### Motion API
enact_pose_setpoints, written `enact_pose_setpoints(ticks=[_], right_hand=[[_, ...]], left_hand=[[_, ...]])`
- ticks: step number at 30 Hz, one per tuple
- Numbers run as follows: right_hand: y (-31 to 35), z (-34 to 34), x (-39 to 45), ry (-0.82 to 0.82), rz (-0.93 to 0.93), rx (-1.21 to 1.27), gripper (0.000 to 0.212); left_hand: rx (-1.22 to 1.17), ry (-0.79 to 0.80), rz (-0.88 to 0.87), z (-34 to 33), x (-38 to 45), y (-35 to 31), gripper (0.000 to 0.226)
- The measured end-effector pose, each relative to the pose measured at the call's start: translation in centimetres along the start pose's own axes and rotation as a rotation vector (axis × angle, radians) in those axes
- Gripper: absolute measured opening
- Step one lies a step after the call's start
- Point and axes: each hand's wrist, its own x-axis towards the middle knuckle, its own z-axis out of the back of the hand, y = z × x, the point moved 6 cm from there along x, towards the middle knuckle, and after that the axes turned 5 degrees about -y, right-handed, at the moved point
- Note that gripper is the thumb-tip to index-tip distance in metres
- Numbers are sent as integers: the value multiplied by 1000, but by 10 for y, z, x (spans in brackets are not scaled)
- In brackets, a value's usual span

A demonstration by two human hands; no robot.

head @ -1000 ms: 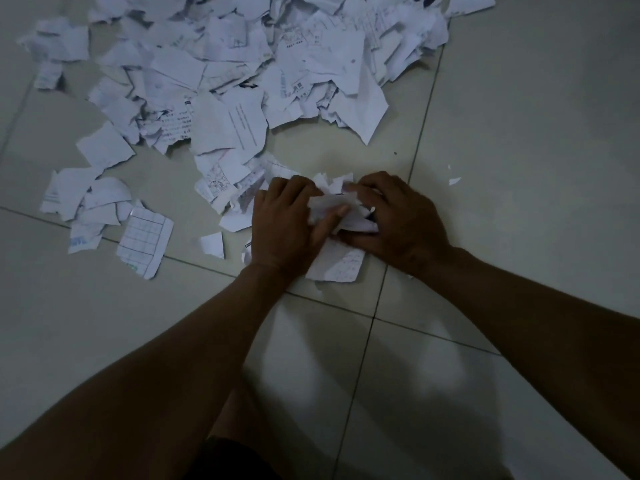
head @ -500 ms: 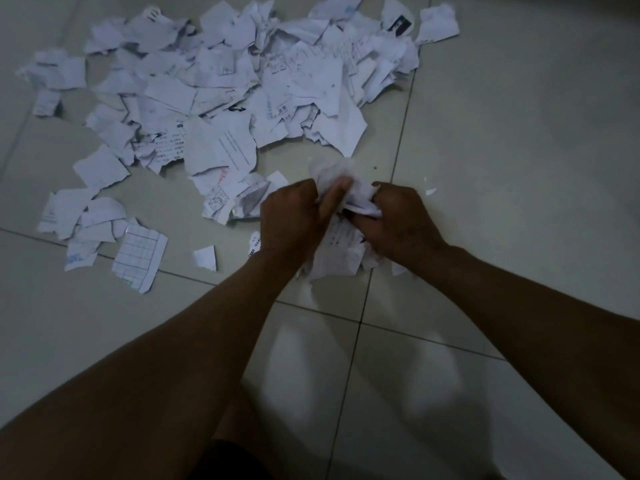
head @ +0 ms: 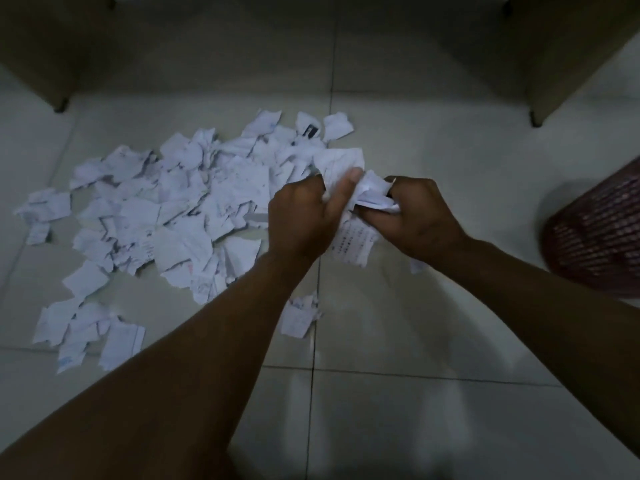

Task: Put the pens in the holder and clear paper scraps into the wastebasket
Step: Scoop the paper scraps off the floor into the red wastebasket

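Note:
A bunch of white paper scraps (head: pixel 356 209) is held above the tiled floor between my two hands. My left hand (head: pixel 301 216) grips its left side, thumb over the top. My right hand (head: pixel 419 216) curls round its right side. A printed scrap hangs down below the bunch. A wide pile of torn paper scraps (head: pixel 166 216) covers the floor to the left of my hands. A few loose scraps (head: pixel 299 315) lie under my left forearm. The red mesh wastebasket (head: pixel 599 237) stands at the right edge, partly cut off. No pens or holder are in view.
Pale floor tiles (head: pixel 415 341) run under everything. Wooden furniture with dark feet stands at the back left (head: pixel 52 57) and back right (head: pixel 561 64). The room is dim.
Both hands have lifted the gathered bunch of scraps off the floor and carried it right. The view has tilted up, bringing the wastebasket and furniture into sight.

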Motion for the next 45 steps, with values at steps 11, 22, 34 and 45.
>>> enact_pose_setpoints(ticks=[11, 22, 34, 45], right_hand=[[-17, 218, -9, -222, -142, -187, 35], [-69, 360, -92, -435, -316, -316, 30], [-159, 377, -142, -636, -557, -205, 34], [-196, 346, -134, -638, -853, 92, 13]], left_hand=[[-246, 35, -244, -32, 72, -207, 76], [-409, 202, -423, -111, 51, -369, 71], [-549, 321, -189, -207, 9, -416, 47], [-456, 590, 506, -256, 0, -383, 31]])
